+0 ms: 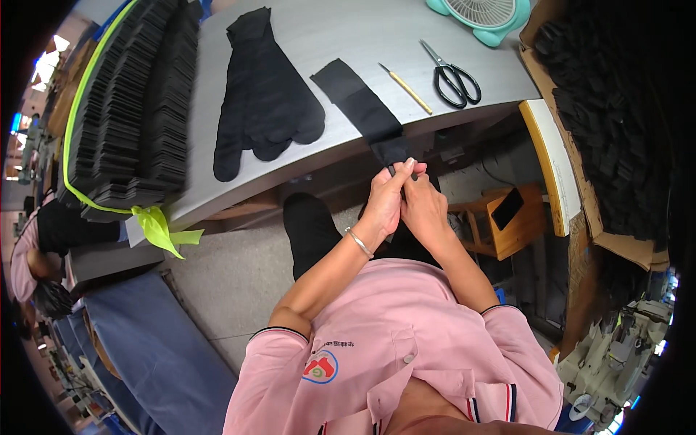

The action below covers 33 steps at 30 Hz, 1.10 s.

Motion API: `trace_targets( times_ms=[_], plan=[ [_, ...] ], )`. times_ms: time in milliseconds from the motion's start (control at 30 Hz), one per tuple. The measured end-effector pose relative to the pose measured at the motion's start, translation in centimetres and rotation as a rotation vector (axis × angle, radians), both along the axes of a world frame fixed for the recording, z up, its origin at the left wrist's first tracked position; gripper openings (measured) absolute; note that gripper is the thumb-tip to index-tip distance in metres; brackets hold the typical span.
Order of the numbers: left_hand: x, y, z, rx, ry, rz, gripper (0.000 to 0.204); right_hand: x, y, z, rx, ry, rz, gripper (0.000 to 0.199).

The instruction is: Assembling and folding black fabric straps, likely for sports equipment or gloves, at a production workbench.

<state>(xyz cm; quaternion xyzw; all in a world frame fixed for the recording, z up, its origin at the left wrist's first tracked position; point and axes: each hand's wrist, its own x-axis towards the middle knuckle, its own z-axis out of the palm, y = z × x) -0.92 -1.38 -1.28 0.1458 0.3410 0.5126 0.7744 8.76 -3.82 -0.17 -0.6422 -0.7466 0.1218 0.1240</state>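
A long black fabric strip (368,109) lies on the grey table and runs down over its near edge. My left hand (386,199) and my right hand (423,203) are together at its near end, both closed on it. Their thumbs and fingertips meet around the dark cloth, partly hiding that end. To the left of the strip rests a flat black glove-shaped piece (272,98) with rounded lobes. On the right lie a thin pointed tool with a yellow handle (407,90) and a pair of scissors with black handles (453,81).
A tall bundle of stacked black pieces (134,101), tied with a neon yellow band (156,228), stands at left. A teal fan (486,14) is at the far edge. At right, a cardboard box (623,250) holds black pieces. A phone (507,209) rests on a wooden stool (533,225).
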Motion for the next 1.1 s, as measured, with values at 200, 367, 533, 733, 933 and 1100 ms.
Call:
trace_targets(
  times_ms=[200, 367, 533, 733, 933, 1100],
  plan=[
    [-2.1, 1.6, 2.0, 0.053, -0.029, 0.075, 0.033, -1.3, -0.7, 2.8, 0.039, -0.117, 0.021, 0.055],
    [0.3, 0.6, 1.5, 0.088, -0.050, 0.080, 0.034, -0.9, 1.1, 1.9, 0.089, -0.077, -0.037, 0.040],
    [-2.7, 2.6, 4.7, 0.034, -0.111, 0.024, 0.039, -1.8, 0.9, 5.0, 0.089, -0.042, 0.004, 0.052],
    [-1.9, 1.8, 4.1, 0.066, -0.069, 0.160, 0.034, -1.8, -2.2, 4.3, 0.307, -0.136, -0.023, 0.044],
    [-0.8, -0.1, 1.8, 0.066, -0.060, 0.098, 0.037, -1.5, 0.9, 2.5, 0.063, 0.013, 0.027, 0.029],
    [-2.6, 3.1, 3.6, 0.150, -0.064, 0.003, 0.037, -1.9, 1.7, 3.8, 0.246, 0.016, 0.081, 0.038]
  ],
)
